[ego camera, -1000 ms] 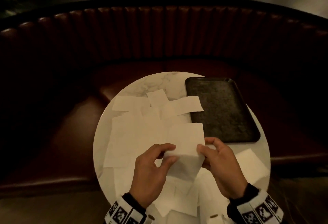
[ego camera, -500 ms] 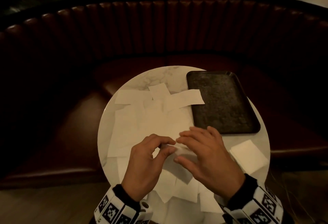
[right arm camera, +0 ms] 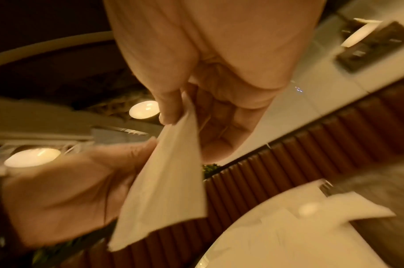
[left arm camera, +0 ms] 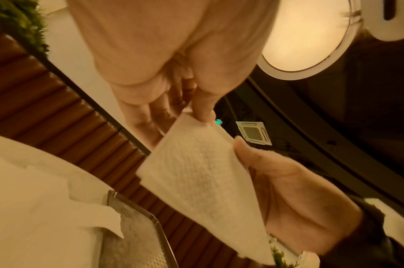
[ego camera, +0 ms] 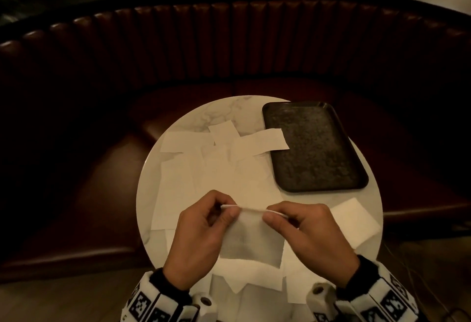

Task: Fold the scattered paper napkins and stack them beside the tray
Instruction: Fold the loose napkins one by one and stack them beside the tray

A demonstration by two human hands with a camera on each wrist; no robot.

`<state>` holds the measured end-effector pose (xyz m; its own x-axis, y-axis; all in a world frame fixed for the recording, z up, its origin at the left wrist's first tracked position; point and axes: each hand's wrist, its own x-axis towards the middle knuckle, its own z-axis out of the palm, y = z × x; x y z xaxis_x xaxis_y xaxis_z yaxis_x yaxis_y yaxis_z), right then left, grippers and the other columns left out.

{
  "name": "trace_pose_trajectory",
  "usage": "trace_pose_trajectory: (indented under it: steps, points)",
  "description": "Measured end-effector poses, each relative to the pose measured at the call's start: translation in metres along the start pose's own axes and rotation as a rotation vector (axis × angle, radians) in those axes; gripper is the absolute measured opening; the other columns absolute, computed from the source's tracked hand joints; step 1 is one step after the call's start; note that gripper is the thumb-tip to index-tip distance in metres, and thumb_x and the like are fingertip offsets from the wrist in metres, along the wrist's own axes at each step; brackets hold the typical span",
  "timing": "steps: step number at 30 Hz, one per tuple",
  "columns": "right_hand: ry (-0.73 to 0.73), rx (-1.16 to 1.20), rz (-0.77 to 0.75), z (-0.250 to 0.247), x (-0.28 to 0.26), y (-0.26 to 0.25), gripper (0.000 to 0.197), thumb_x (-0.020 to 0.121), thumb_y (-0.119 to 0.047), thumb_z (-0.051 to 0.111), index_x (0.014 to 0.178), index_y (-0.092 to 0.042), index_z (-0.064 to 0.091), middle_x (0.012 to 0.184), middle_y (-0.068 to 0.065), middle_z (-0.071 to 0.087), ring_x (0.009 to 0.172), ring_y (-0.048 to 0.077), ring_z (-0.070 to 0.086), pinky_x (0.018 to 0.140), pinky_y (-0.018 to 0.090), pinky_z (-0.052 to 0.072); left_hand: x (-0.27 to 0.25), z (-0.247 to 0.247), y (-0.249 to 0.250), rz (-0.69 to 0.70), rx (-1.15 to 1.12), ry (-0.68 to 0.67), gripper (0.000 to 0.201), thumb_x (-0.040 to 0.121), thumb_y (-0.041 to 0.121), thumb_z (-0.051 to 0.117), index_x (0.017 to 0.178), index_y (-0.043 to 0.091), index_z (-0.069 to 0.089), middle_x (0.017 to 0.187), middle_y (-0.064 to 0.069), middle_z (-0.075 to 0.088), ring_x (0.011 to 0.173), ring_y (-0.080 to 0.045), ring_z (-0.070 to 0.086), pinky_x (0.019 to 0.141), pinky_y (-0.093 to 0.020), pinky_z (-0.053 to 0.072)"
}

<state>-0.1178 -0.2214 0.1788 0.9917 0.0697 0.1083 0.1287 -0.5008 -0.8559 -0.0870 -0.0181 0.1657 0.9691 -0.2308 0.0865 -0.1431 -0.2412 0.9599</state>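
A folded white napkin (ego camera: 251,237) hangs above the near part of the round marble table (ego camera: 224,110). My left hand (ego camera: 201,235) pinches its top left corner and my right hand (ego camera: 305,235) pinches its top right corner. The left wrist view shows the napkin (left arm camera: 201,174) held at its corner by the left hand (left arm camera: 196,112). In the right wrist view, the napkin (right arm camera: 169,179) hangs from the right hand (right arm camera: 173,116). Several unfolded napkins (ego camera: 193,176) lie scattered over the table. One folded napkin (ego camera: 354,222) lies right of my hands, below the dark tray (ego camera: 313,145).
A curved brown leather bench (ego camera: 229,41) wraps around the far side of the table. One loose napkin (ego camera: 262,140) overlaps the tray's left edge. Bare marble shows at the table's far edge.
The hands were pressing the napkin near the table half a second ago; now they have lifted it, each pinching a top corner, and it hangs folded between them.
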Motion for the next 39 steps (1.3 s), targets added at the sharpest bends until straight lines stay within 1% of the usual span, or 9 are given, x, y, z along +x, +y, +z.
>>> trace_pose_trajectory:
  steps: [4,7,9,12,17,22,25,32,39]
  points:
    - [0.069,0.259,0.221,-0.010,-0.018,0.010,0.017,0.090,-0.013,0.061,0.083,-0.020,0.074,0.069,-0.006,0.070,0.061,0.010,0.064,0.061,0.020,0.054,0.001,0.011,-0.004,-0.107,-0.120,0.018,0.009,0.087,0.012,0.070,0.078,0.012,0.067,0.078,0.000,0.070,0.064,-0.007,0.062,0.060,-0.020,0.049]
    - [0.053,0.494,0.435,-0.004,-0.023,0.021,0.016,0.089,-0.008,0.061,0.098,-0.019,0.070,0.069,0.008,0.063,0.066,0.014,0.062,0.061,0.028,0.055,0.002,0.031,-0.013,-0.193,-0.129,0.016,0.014,0.088,0.006,0.068,0.076,0.013,0.066,0.079,-0.002,0.069,0.066,-0.006,0.061,0.060,-0.020,0.047]
    - [0.021,0.546,0.531,-0.001,-0.026,0.038,0.013,0.089,-0.008,0.062,0.097,-0.014,0.070,0.078,0.012,0.071,0.073,0.018,0.065,0.064,0.037,0.053,0.005,0.046,-0.021,-0.234,-0.078,-0.016,0.015,0.088,0.010,0.068,0.076,0.018,0.066,0.077,0.001,0.069,0.069,-0.008,0.062,0.063,-0.024,0.050]
    - [0.061,0.382,0.574,-0.017,-0.021,0.076,0.009,0.089,-0.008,0.063,0.087,-0.009,0.071,0.079,0.010,0.075,0.071,0.018,0.067,0.067,0.040,0.053,0.011,0.059,-0.045,-0.342,-0.093,-0.072,0.011,0.091,0.018,0.066,0.082,0.024,0.066,0.079,0.000,0.069,0.067,-0.015,0.067,0.061,-0.032,0.055]
    - [-0.072,-0.181,0.644,-0.094,0.004,0.170,0.015,0.092,-0.019,0.060,0.079,-0.011,0.065,0.074,0.010,0.069,0.075,0.027,0.064,0.073,0.040,0.051,0.034,0.027,-0.124,-0.394,0.364,-0.062,0.006,0.093,0.026,0.063,0.097,0.022,0.061,0.099,0.006,0.064,0.082,-0.005,0.059,0.072,-0.009,0.044]
    - [-0.175,-0.404,0.759,-0.129,0.015,0.249,0.021,0.093,-0.015,0.057,0.113,-0.011,0.063,0.111,0.015,0.067,0.098,0.028,0.060,0.092,0.043,0.046,0.074,-0.019,-0.190,-0.661,0.725,0.053,0.032,0.091,0.036,0.063,0.115,0.015,0.060,0.124,-0.013,0.053,0.114,-0.033,0.053,0.100,-0.037,0.040]
    - [-0.149,-0.563,0.798,-0.123,0.018,0.263,0.022,0.094,-0.011,0.054,0.115,-0.010,0.060,0.117,0.019,0.064,0.106,0.034,0.059,0.095,0.041,0.044,0.095,-0.024,-0.198,-0.796,0.774,0.119,0.047,0.091,0.045,0.060,0.126,0.014,0.054,0.136,-0.013,0.043,0.125,-0.037,0.042,0.104,-0.046,0.037]
    - [0.003,-0.683,0.899,-0.094,0.006,0.283,0.040,0.090,-0.017,0.056,0.128,-0.008,0.048,0.127,0.021,0.049,0.111,0.042,0.051,0.095,0.053,0.046,0.123,-0.005,-0.212,-0.805,0.922,0.069,0.073,0.082,0.058,0.062,0.137,0.017,0.038,0.142,-0.005,0.034,0.126,-0.033,0.039,0.100,-0.049,0.040]
    - [0.121,-0.732,0.970,-0.090,0.009,0.255,0.054,0.088,-0.034,0.059,0.136,-0.017,0.041,0.137,0.022,0.042,0.122,0.047,0.039,0.101,0.061,0.035,0.122,-0.005,-0.222,-0.737,0.969,0.122,0.047,0.089,0.034,0.059,0.128,0.012,0.044,0.131,-0.009,0.043,0.114,-0.033,0.045,0.091,-0.042,0.047]
